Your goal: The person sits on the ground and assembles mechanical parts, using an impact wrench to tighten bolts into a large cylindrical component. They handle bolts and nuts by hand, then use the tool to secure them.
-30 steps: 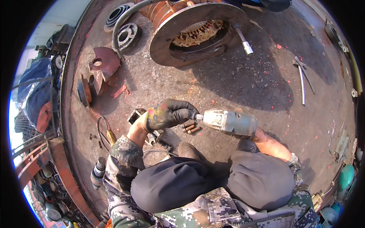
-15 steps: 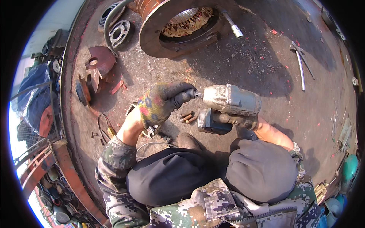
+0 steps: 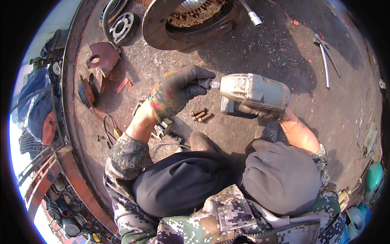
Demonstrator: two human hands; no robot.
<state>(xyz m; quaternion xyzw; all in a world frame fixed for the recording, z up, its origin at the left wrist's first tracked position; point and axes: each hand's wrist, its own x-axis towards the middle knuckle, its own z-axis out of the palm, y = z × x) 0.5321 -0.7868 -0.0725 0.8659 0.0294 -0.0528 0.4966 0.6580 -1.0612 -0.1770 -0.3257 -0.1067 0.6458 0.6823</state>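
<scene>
A cordless impact wrench [image 3: 260, 90] with a grey body is level in front of my knees, its nose toward the left. My right hand [image 3: 252, 110] is closed around its grip, mostly hidden beneath the body. My left hand [image 3: 172, 91], in a dark-palmed patterned glove, pinches a small dark socket [image 3: 206, 83] between thumb and fingers. That socket meets the square drive at the wrench's nose; whether it is fully seated I cannot tell. Several rusty bolts [image 3: 202, 115] lie on the ground just below the hands.
A large motor housing [image 3: 154, 28] with exposed windings stands ahead. To its left lie a spoked round cover [image 3: 123, 28] and a reddish fan piece [image 3: 106, 57]. A socket bar [image 3: 252, 16] sits by the housing, crossed metal tools [image 3: 325, 61] farther right, open-ended wrenches [image 3: 159, 131] near my left knee.
Both hands have risen away from my knees with the impact wrench. The left fingers have opened slightly, showing more of the socket at the nose. The view has shifted a little.
</scene>
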